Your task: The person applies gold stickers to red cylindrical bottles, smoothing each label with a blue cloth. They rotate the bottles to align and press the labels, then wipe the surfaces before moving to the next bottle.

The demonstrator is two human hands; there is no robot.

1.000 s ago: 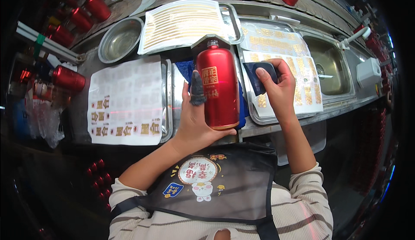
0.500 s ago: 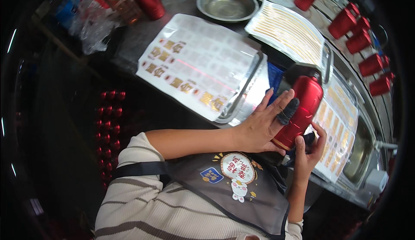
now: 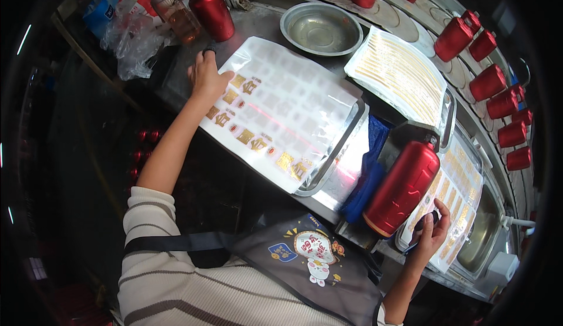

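Note:
A red metal bottle (image 3: 404,186) lies tilted on a dark stand (image 3: 410,129), its neck pointing away from me. My right hand (image 3: 430,237) is just right of the bottle's lower end, thumb and fingers apart, a black cover on one finger. My left hand (image 3: 206,80) has its thumb at the left edge of a decal sheet (image 3: 293,91); a black cover shows on one raised finger, and the other fingers are bent. That sheet carries rows of gold decals, those on its nearer part showing most clearly. Beyond my left hand stands another red bottle (image 3: 212,14).
A metal basin (image 3: 321,29) sits behind the sheet, beside a sheet of gold strips (image 3: 399,71). Blue cloth (image 3: 365,176) lies left of the stand. More decals (image 3: 451,203) and a sink (image 3: 484,232) are at right. Several red bottles (image 3: 488,82) line the curved conveyor.
My left hand has left the red bottle and moved far left to the sheet's edge. My right hand has come away from the bottle's base, and the bottle rests on the stand.

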